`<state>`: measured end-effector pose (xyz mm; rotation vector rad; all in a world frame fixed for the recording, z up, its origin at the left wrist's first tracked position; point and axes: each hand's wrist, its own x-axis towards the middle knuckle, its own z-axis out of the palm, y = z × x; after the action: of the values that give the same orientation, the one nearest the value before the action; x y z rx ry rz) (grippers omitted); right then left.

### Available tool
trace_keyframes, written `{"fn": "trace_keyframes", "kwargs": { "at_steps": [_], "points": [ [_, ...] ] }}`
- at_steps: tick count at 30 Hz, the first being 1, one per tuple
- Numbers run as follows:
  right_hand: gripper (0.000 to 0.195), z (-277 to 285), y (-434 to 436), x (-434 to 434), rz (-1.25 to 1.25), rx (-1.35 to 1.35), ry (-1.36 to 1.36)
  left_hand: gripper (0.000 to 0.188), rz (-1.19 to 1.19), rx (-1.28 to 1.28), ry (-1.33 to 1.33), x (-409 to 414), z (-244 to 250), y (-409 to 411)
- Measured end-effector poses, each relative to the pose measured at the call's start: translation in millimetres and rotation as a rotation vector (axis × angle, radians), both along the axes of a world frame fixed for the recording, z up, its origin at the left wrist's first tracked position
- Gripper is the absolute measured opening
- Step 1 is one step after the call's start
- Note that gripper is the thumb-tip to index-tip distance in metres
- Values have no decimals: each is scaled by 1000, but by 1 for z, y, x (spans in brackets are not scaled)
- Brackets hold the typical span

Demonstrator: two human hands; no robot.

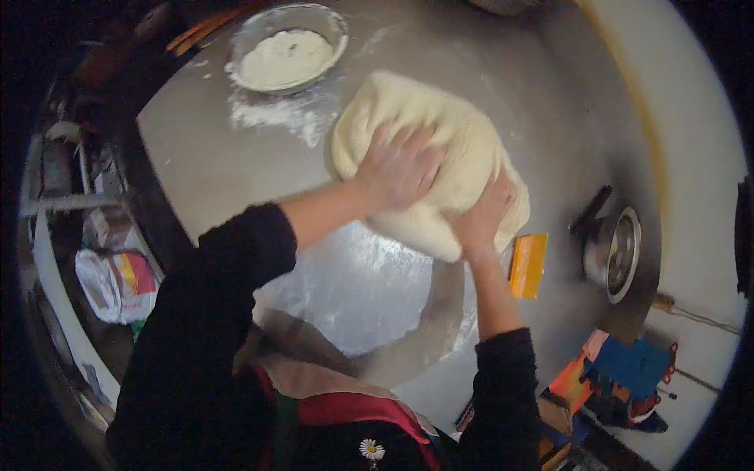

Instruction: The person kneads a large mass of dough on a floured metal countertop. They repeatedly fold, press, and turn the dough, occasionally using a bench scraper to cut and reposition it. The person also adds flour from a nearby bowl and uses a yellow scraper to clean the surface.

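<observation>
A large mass of pale dough [436,109] lies on the metal work table, with folds running across its upper face. My left hand [403,168] bears down on its middle, fingertips sunk among the folds. At the dough's lower right side, my right hand [486,212] grips it with the fingers partly buried. Motion blurs both hands. Just right of the dough, apart from it, a yellow dough scraper [528,266] rests on the table.
A metal bowl [340,44] of white flour [285,62] stands at the upper left, beside spilled flour [283,115]. Toward the right is a metal pot [598,253] with a dark handle. The table's left edge borders a shelf holding a printed bag [109,288].
</observation>
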<state>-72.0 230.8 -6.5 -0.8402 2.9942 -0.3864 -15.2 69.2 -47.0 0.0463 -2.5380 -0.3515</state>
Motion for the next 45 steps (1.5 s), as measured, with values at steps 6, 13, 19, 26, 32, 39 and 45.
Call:
{"fn": "trace_keyframes", "kwargs": {
  "at_steps": [6, 13, 19, 26, 32, 39, 45],
  "points": [
    [91, -16, -14, -113, -100, -150, 233, 31, 0, 103, 9, -138, 20, -25],
    [79, 7, -2, 5, -86, 251, 141, 31, -293, 284, -183, -17, 5, -49],
    [63, 58, 18, 187, 204, -56, -118, 39, -257, 568, 115, 130, 57, -50],
    [93, 50, 58, 190, -69, -10, -76, 46, -401, -104, 34, 103, 3, -7],
    [76, -18, 73, 69, -392, -341, -24, 43, -449, -143, 9, -34, 30, 25],
    [57, -11, 48, 107, -694, -756, -418, 43, -739, 20, -301, -87, 28, 17],
    [63, 34, 84, 119, -664, -264, -546, 47, -875, 388, -492, -40, 87, -16]
  ]
}}
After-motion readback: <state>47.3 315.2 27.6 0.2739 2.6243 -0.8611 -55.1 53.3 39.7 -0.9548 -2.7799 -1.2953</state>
